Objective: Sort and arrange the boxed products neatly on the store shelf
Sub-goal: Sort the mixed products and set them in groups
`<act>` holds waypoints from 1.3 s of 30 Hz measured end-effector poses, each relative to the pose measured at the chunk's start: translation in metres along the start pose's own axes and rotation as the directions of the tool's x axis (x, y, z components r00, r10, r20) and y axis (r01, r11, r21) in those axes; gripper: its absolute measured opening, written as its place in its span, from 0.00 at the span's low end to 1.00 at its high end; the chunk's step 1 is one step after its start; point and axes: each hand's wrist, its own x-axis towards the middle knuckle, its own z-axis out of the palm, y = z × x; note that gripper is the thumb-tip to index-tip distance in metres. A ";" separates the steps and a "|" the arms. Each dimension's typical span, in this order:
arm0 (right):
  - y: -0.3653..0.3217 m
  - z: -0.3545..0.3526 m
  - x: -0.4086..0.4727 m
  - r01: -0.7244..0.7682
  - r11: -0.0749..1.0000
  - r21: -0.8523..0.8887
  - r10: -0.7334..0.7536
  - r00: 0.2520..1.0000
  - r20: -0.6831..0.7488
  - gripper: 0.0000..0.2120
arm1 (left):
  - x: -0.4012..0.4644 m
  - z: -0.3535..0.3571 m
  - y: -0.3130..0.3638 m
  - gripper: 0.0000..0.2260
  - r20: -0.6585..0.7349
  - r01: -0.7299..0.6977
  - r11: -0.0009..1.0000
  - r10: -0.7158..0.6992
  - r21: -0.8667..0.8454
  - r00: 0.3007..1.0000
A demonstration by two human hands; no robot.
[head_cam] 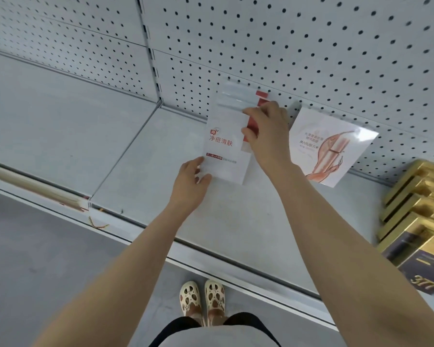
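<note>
A white box with red Chinese lettering [223, 146] stands near the back of the grey shelf [140, 156], close to the pegboard wall. My left hand [191, 179] holds its lower left corner, thumb on the front face. My right hand [266, 131] grips its upper right edge, fingers curled round it. A red-edged box [261, 96] shows just behind it, mostly hidden. A white box with a pink-brown drawing [331, 146] leans against the wall to the right.
Gold and dark blue boxes [416, 221] are stacked at the shelf's right end. A perforated back wall [311, 46] rises behind. A long pale strip [30, 186] lies along the left shelf's front edge. The floor and my shoes [202, 299] are below.
</note>
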 end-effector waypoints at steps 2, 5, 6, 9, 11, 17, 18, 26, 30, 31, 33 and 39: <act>-0.002 0.004 0.002 0.011 1.000 0.011 -0.011 1.000 -0.008 0.18 | 0.001 -0.003 -0.001 0.23 -0.017 0.007 1.000 -0.007 0.004 1.000; -0.004 0.009 0.003 0.014 1.000 -0.004 -0.014 1.000 0.000 0.18 | 0.003 -0.008 -0.002 0.24 -0.036 0.018 1.000 -0.018 0.021 0.999; -0.004 0.010 0.003 0.012 1.000 -0.012 -0.012 1.000 0.001 0.18 | 0.004 -0.009 -0.002 0.24 -0.035 0.018 1.000 -0.017 0.022 0.999; -0.003 0.011 0.004 0.023 0.999 -0.037 -0.023 1.000 0.005 0.18 | 0.004 -0.009 -0.002 0.24 -0.038 0.010 1.000 -0.009 0.029 0.999; -0.003 0.010 0.004 0.037 0.998 -0.060 -0.036 0.999 0.019 0.18 | 0.003 -0.010 -0.002 0.24 -0.039 0.018 0.999 -0.017 0.039 0.999; -0.018 0.006 -0.006 0.086 0.984 -0.157 -0.095 0.994 -0.053 0.18 | -0.009 -0.028 0.001 0.20 -0.076 0.026 0.999 -0.027 -0.023 0.997; -0.025 0.008 -0.012 0.104 0.984 -0.145 -0.117 0.990 -0.082 0.18 | -0.013 -0.034 0.001 0.19 -0.099 0.011 0.999 -0.014 -0.032 0.995; -0.101 0.081 -0.080 0.160 0.983 0.090 -0.172 0.973 0.154 0.15 | -0.063 -0.121 -0.041 0.12 -0.316 -0.023 0.996 -0.004 -0.081 0.949; -0.168 0.135 -0.096 0.231 0.966 0.120 -0.255 0.931 0.259 0.14 | -0.082 -0.187 -0.095 0.12 -0.353 0.018 0.994 -0.057 -0.112 0.934; -0.188 0.149 -0.097 0.245 0.961 0.127 -0.271 0.923 0.272 0.14 | -0.085 -0.207 -0.109 0.12 -0.360 0.033 0.993 -0.071 -0.112 0.930; -0.231 0.177 -0.097 0.267 0.952 0.148 -0.300 0.909 0.291 0.14 | -0.091 -0.251 -0.136 0.12 -0.383 0.058 0.994 -0.089 -0.092 0.920; -0.366 0.253 -0.097 0.323 0.929 0.180 -0.365 0.876 0.315 0.15 | -0.101 -0.376 -0.205 0.12 -0.415 0.132 0.990 -0.143 -0.055 0.898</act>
